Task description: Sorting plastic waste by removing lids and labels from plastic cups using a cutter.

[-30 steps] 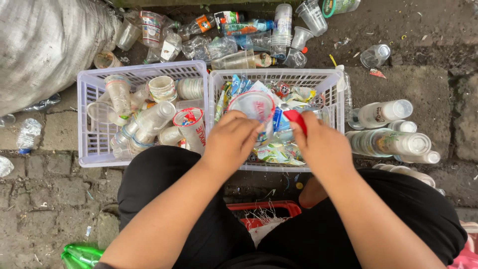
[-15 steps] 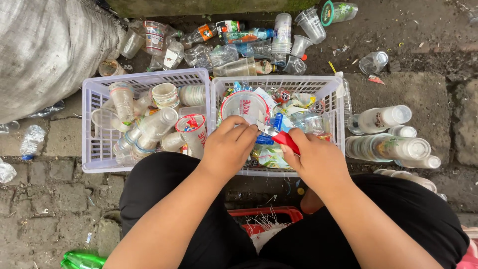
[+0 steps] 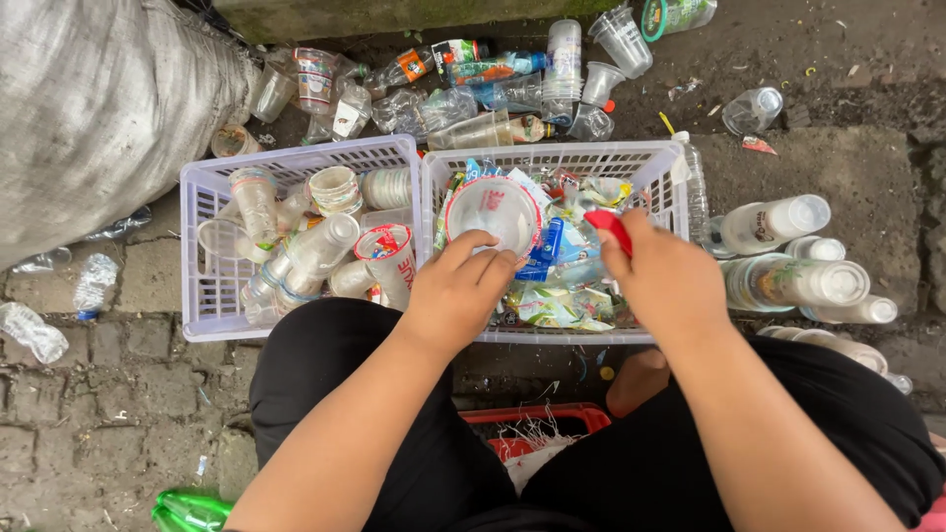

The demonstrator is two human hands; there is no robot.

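- My left hand (image 3: pixel 463 286) sits over the near edge of the right basket (image 3: pixel 658 163), fingers curled onto the rim of a round white cup lid (image 3: pixel 491 209) that lies on top of the wrappers; it looks like a light pinch, not a full grasp
- My right hand (image 3: pixel 662 276) is closed around a small red tool (image 3: pixel 609 227), only its tip showing past my fingers, held above the blue and green wrappers (image 3: pixel 552 296) in the same basket
- The left basket (image 3: pixel 202 246) beside it holds clear cups and small bottles; the two baskets touch along their shared wall
- To do this well, I judge I should keep the left fingers on the lid's edge only, so the thin plastic does not buckle, and bring the red tool in from the right, clear of my own fingertips
- A row of white-capped bottles (image 3: pixel 788 281) lies on the ground to the right, more crushed bottles (image 3: pixel 473 94) beyond the baskets, a grey sack (image 3: pixel 99 108) at far left
- Against the frame half a second back, my hands have drawn apart: then they met over the middle of the basket, now the left stays on the lid and the right has shifted rightward with the tool
- The baskets and the bottles have not moved
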